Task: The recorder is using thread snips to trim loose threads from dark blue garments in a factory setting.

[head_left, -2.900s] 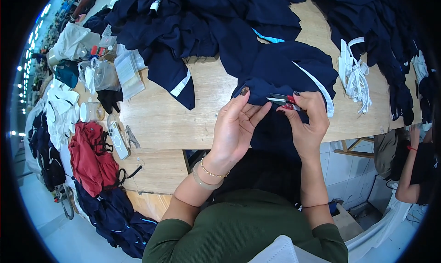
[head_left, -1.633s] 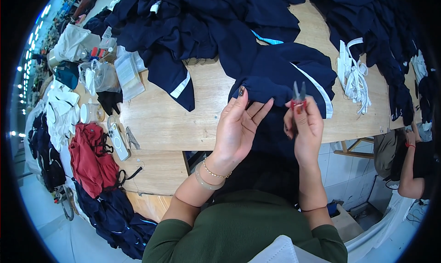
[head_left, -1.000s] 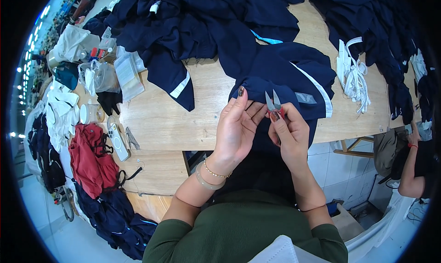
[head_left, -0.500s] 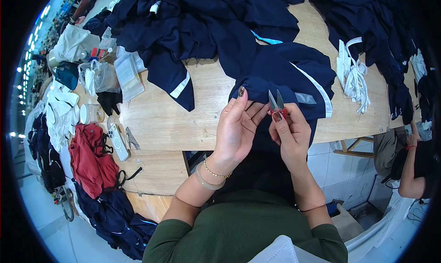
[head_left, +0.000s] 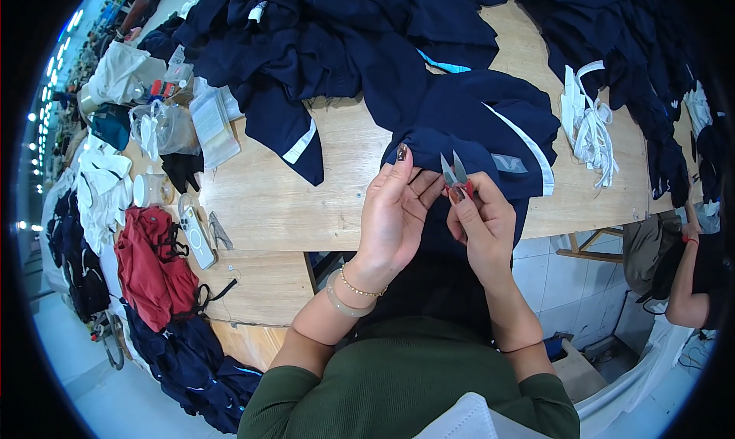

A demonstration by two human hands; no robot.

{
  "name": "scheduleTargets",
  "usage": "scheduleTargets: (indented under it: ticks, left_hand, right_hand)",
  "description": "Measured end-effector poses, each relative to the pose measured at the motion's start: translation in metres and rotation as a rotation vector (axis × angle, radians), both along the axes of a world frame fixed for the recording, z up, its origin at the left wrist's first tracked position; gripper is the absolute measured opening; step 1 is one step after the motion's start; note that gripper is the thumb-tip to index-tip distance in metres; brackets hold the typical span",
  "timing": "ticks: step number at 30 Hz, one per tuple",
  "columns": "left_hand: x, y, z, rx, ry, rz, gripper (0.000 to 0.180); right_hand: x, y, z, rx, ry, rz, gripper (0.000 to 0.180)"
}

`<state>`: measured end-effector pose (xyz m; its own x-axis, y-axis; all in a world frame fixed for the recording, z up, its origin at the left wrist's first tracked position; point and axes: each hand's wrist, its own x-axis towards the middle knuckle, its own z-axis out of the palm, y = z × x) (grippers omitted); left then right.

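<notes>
My left hand (head_left: 394,209) grips a fold of a navy garment (head_left: 490,121) with a white stripe that hangs over the near edge of the wooden table (head_left: 276,201). Just to its right, my right hand (head_left: 481,217) holds small red-handled thread snips (head_left: 456,171), blades pointing up and apart, close to my left fingers. The fabric under the palms is hidden.
A heap of navy garments (head_left: 337,33) covers the far table. White straps (head_left: 588,121) lie at right, a plastic bag (head_left: 164,129) and phone (head_left: 195,236) at left, a red cloth (head_left: 149,263) below them. Another person's arm (head_left: 689,286) shows at the right.
My right hand has shifted left with the snips toward my left hand, turning the blades from sideways to upward. My left hand keeps its hold on the garment.
</notes>
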<state>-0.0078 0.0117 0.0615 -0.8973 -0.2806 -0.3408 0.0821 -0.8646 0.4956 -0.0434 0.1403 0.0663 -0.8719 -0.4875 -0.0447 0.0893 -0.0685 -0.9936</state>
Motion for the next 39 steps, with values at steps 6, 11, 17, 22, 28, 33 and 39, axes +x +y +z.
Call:
scheduleTargets:
  ticks: [6, 11, 17, 22, 28, 33, 39]
  left_hand:
    - [0.001, -0.001, -0.0023, 0.001, 0.061, -0.013, 0.019]
    - [0.001, -0.0005, 0.0001, -0.009, 0.026, -0.011, 0.019]
    - [0.0021, -0.0005, -0.0023, -0.007, 0.046, -0.015, 0.021]
    - [0.0014, -0.0007, -0.0024, -0.007, 0.028, -0.013, 0.022]
    - [0.0014, -0.0005, -0.0014, -0.012, 0.022, -0.016, 0.023]
    - [0.0, -0.0001, -0.0004, -0.017, 0.017, -0.016, 0.024]
    - [0.0015, -0.0005, -0.0026, -0.005, 0.025, -0.014, 0.022]
  right_hand:
    - [0.0002, -0.001, 0.0003, 0.016, 0.005, -0.003, 0.013]
    - [0.0011, -0.0023, -0.0023, 0.008, 0.056, -0.023, 0.013]
    - [0.0005, -0.0005, 0.0016, 0.006, 0.042, -0.026, 0.013]
    - [0.0013, -0.0007, -0.0007, 0.022, 0.022, -0.011, 0.014]
    - [0.0002, -0.0015, 0.0001, 0.025, 0.025, -0.019, 0.014]
    - [-0.0004, -0.0002, -0.0046, 0.016, 0.061, -0.014, 0.017]
    - [0.0003, -0.0015, 0.0, 0.024, 0.041, -0.022, 0.014]
